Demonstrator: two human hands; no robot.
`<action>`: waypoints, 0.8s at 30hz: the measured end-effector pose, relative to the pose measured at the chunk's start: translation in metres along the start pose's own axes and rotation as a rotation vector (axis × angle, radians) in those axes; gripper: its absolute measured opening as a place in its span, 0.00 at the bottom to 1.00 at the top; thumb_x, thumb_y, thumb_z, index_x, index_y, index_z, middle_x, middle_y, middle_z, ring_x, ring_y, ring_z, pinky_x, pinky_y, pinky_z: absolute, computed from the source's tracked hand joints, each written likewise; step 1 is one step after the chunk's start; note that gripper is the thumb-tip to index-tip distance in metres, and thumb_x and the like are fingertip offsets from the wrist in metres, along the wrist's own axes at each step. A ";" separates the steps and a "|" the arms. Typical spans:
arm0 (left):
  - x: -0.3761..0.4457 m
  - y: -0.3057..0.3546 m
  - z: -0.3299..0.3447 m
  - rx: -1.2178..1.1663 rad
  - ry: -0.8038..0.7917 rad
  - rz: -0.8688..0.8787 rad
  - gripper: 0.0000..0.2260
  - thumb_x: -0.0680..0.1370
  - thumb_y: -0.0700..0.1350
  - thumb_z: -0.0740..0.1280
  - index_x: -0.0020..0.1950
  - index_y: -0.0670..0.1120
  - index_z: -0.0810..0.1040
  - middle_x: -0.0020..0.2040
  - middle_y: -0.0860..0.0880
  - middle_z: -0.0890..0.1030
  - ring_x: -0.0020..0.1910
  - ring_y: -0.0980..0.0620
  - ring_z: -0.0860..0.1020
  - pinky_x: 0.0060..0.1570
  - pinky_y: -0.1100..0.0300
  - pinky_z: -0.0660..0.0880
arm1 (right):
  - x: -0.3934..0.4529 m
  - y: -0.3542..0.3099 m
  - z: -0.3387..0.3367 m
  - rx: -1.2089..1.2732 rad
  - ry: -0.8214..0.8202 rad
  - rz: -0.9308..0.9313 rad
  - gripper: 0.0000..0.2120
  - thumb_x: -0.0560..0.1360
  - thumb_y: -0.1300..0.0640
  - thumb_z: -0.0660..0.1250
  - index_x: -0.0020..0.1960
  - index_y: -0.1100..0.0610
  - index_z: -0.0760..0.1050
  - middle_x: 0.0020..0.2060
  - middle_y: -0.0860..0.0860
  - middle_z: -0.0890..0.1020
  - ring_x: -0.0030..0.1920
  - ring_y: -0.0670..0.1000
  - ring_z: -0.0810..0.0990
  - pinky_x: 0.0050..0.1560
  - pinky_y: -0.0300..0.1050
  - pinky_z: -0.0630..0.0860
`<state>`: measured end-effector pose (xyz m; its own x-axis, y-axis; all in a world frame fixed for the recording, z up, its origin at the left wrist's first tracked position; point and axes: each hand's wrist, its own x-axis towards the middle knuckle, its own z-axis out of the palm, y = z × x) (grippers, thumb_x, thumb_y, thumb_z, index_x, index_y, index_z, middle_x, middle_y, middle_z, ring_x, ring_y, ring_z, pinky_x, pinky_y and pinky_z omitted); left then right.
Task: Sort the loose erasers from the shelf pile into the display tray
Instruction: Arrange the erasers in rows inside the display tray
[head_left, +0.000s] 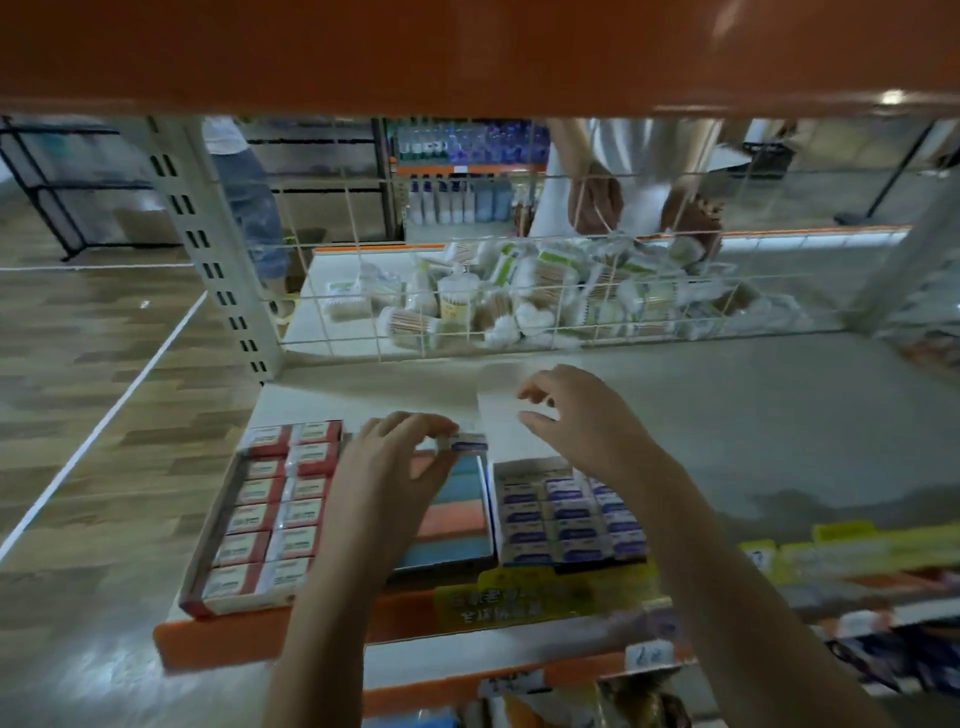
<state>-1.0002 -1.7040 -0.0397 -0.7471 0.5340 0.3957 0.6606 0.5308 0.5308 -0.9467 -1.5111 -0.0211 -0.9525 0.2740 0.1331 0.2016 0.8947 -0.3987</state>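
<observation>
Easily fumbled at frame centre: left hand pinching eraser above tray, right hand spread loose, holding nothing, risking a nudge.

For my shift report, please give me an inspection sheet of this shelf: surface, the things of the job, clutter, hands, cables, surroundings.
Surface: pale shelf with an orange front edge; its bare part is dim.
Job's things: blue-sleeved eraser at the far end of the middle tray, whose pastel bottom shows; red-sleeved erasers fill the left tray; blue-sleeved erasers fill the right tray.
Clutter: yellow price tags on the front edge.
Hands: left hand pinches the single eraser; right hand hovers with loosely curled fingers, holding nothing.
Cables: nothing seen.
Surroundings: wire grid behind the shelf, cotton swab packs beyond it, another person past them, wood-look floor.
</observation>
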 end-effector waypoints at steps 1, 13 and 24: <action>0.002 0.007 0.009 0.004 -0.035 0.022 0.09 0.74 0.45 0.70 0.53 0.50 0.80 0.52 0.54 0.80 0.51 0.52 0.76 0.48 0.61 0.69 | -0.007 0.011 -0.003 -0.004 0.004 0.040 0.13 0.77 0.54 0.64 0.60 0.54 0.75 0.53 0.50 0.77 0.52 0.48 0.74 0.48 0.38 0.67; 0.019 0.052 0.069 0.263 -0.295 0.075 0.10 0.78 0.51 0.62 0.59 0.55 0.73 0.58 0.56 0.76 0.60 0.52 0.69 0.58 0.58 0.63 | -0.049 0.069 0.001 -0.021 -0.014 0.289 0.11 0.77 0.55 0.64 0.59 0.54 0.75 0.55 0.50 0.77 0.54 0.50 0.74 0.52 0.41 0.69; 0.021 0.062 0.073 0.390 -0.342 0.079 0.09 0.79 0.49 0.60 0.59 0.55 0.74 0.58 0.54 0.74 0.59 0.52 0.68 0.57 0.57 0.62 | -0.051 0.072 0.003 0.060 -0.013 0.289 0.10 0.77 0.57 0.63 0.58 0.56 0.75 0.55 0.51 0.79 0.55 0.51 0.75 0.52 0.42 0.71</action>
<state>-0.9698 -1.6115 -0.0536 -0.6703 0.7321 0.1214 0.7409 0.6509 0.1653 -0.8847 -1.4618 -0.0589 -0.8607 0.5091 -0.0055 0.4513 0.7580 -0.4709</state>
